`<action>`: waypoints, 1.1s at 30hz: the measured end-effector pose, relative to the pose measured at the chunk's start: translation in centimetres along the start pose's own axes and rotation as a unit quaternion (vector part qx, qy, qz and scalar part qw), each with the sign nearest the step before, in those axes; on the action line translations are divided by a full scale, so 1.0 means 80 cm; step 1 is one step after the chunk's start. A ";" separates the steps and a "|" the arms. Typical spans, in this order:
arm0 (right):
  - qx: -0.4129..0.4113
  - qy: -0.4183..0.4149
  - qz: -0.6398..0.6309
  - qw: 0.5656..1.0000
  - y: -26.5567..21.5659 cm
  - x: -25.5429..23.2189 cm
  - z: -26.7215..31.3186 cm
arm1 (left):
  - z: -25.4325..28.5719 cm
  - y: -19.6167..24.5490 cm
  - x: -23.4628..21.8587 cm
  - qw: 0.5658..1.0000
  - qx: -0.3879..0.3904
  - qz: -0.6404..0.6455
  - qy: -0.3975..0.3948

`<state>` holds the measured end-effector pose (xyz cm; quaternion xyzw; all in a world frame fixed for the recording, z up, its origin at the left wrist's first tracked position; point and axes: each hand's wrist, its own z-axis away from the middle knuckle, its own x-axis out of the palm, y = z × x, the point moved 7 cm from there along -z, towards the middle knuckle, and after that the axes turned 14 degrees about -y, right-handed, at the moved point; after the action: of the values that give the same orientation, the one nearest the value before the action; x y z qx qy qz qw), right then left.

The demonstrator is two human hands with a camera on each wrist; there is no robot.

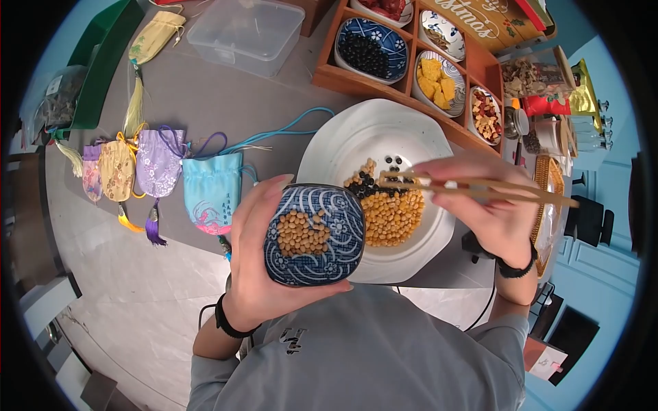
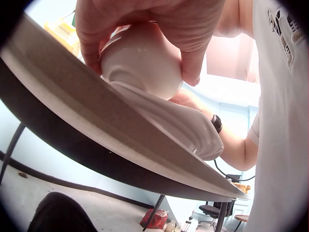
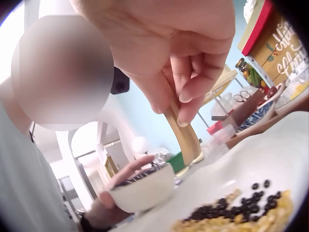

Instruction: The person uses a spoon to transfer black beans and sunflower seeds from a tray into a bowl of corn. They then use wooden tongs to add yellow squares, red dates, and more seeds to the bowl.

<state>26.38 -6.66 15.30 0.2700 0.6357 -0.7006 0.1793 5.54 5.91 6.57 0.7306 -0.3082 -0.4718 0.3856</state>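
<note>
My left hand (image 1: 255, 264) grips a blue patterned bowl (image 1: 315, 267) by its sides, with tan beans (image 1: 301, 233) inside; in the left wrist view the bowl's white underside (image 2: 145, 60) shows between the fingers. Pinched in my right hand (image 1: 480, 198) are wooden tongs (image 1: 507, 194), their tips over the white plate (image 1: 428, 240). On that plate lie yellow kernels (image 1: 392, 218), black beans (image 1: 363, 183) and a small patch of tan beans. The right wrist view shows the tongs (image 3: 186, 140) above the plate, beside the tilted bowl (image 3: 145, 188).
A wooden compartment tray (image 1: 329, 74) with small bowls stands behind the plate. Several drawstring pouches (image 1: 161, 161) lie at the left, near a clear plastic box (image 1: 247, 38) and a green tray (image 1: 103, 61). A woven basket (image 1: 546, 226) is at the right.
</note>
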 end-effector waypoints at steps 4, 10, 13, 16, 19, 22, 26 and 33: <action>-0.138 -0.023 -0.059 0.988 -0.034 0.006 -0.001 | 0.001 -0.002 0.001 1.000 -0.001 0.003 -0.002; -0.141 -0.007 -0.036 0.989 -0.036 0.000 0.005 | -0.002 0.002 -0.001 1.000 -0.001 -0.007 -0.003; -0.088 0.020 0.026 0.996 -0.026 -0.004 0.006 | -0.003 0.002 0.000 1.000 0.003 -0.001 -0.006; -0.075 -0.038 0.154 0.985 -0.014 0.002 -0.002 | 0.000 0.000 0.000 1.000 -0.004 -0.001 -0.004; -0.081 -0.073 0.149 0.983 -0.004 0.015 -0.004 | 0.000 0.000 0.000 1.000 -0.001 0.002 -0.001; -0.084 -0.082 0.145 0.982 0.001 0.022 -0.007 | -0.001 0.001 0.000 1.000 -0.002 -0.004 -0.002; -0.089 -0.105 0.148 0.979 0.009 0.027 -0.009 | -0.002 0.002 0.000 1.000 0.004 -0.007 -0.003; -0.077 -0.110 0.141 0.981 0.014 0.033 -0.012 | -0.001 0.001 0.000 1.000 0.000 -0.005 -0.002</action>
<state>25.11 -5.59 12.79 0.2640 0.6195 -0.6427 0.3653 5.63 5.87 6.68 0.7309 -0.3051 -0.4756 0.3827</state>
